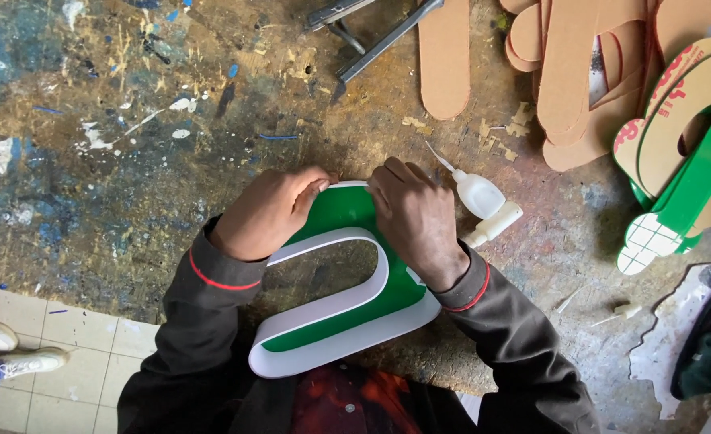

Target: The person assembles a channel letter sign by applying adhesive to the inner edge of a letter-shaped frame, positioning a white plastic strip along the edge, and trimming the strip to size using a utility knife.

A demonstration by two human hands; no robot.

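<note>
Paint-spattered counter (130, 145), worn brown with blue and white flecks, seen from above; pale tiled floor (66, 378) at the lower left edge, with white shoes (10, 350) of another person on it. Nearest item: green letter shape (343, 281) with a white rim, lying flat at the counter's near edge between two dark sleeves with red piping. Left hand (271, 210), fingers curled, grips the white rim at the shape's upper left end. Right hand (411, 213), fingers bent, presses and pinches the same rim at the upper right end, just beside the left. Just right of the right hand: small white glue bottle (477, 193) with a long thin nozzle, lying on its side, touching a white stick-like piece (496, 225). Further right: green and white letter pieces (685, 193) stacked near the edge. Far side: brown cardboard cutouts (568, 72), rounded, overlapping; grey metal tool (371, 28) with long arms at the top centre.
</note>
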